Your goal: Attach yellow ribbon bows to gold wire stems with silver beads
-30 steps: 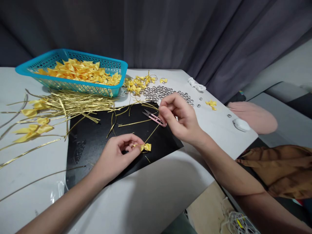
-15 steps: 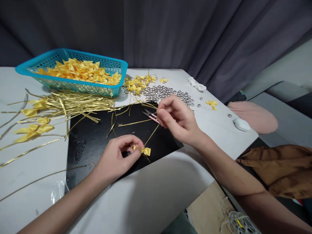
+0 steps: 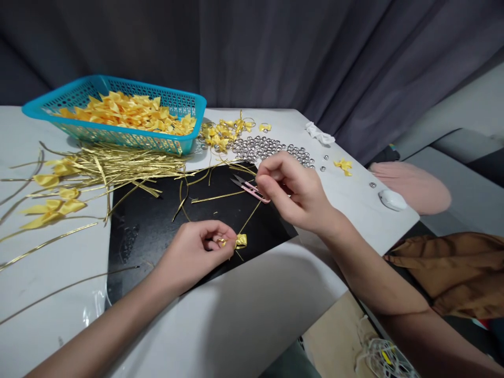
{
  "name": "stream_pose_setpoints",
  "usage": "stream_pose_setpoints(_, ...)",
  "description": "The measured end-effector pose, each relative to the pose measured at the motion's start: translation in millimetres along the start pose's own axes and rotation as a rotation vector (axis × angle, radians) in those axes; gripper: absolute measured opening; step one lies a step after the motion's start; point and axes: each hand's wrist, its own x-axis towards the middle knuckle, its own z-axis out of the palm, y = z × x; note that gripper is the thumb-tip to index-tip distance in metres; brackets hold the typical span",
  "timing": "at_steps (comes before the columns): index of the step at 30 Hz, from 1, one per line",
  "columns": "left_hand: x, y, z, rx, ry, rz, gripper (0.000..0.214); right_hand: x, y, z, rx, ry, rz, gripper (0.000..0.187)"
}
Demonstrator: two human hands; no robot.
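Observation:
Between the thumb and fingers of my left hand (image 3: 199, 249), a small yellow ribbon bow (image 3: 241, 241) is pinched; its right loop shows and the rest is mostly covered. A thin gold cord (image 3: 249, 218) runs taut from the bow up to my right hand (image 3: 297, 197), whose fingers are closed in a pinch on it; the exact grip point is hidden. Pink-handled thread snips (image 3: 252, 190) lie on the black mat (image 3: 136, 226), just left of my right hand and partly beneath it. Loose gold cord pieces (image 3: 214, 198) lie on the mat.
A blue basket (image 3: 137, 132) of yellow bows stands at the back left, before a heap of gold cords (image 3: 129, 165). Silver beads (image 3: 258, 148) and finished-looking yellow bows (image 3: 220, 134) lie at the back. A white mouse (image 3: 392, 200) sits near the right edge.
My left hand has shifted slightly right with the bow, now covering more of it. My right hand has moved slightly right, and more of the snips' handle shows.

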Motion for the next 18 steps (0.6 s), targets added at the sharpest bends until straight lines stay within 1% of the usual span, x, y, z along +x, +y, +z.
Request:
stream_pose_setpoints(4,-0.2,-0.1,-1.1,0.03,-0.045,0.037,0.011,0.6,3.6,-0.8,-0.028,0.022,-0.084,0.008)
stream_pose_setpoints(8,-0.3,2.7,-1.5,0.032,-0.069,0.045,0.011,1.2,6.9,-1.5,-0.011,0.015,-0.091,0.008)
stream_pose_setpoints(13,-0.8,3.5,-3.4,0.032,-0.073,0.07,0.012,0.9,9.8,2.3,0.081,0.009,-0.034,0.008)
stream_pose_setpoints(18,-0.9,2.4,-5.5,0.034,-0.105,0.093,0.015,1.1,8.0,8.5,0.281,0.056,0.087,0.01)
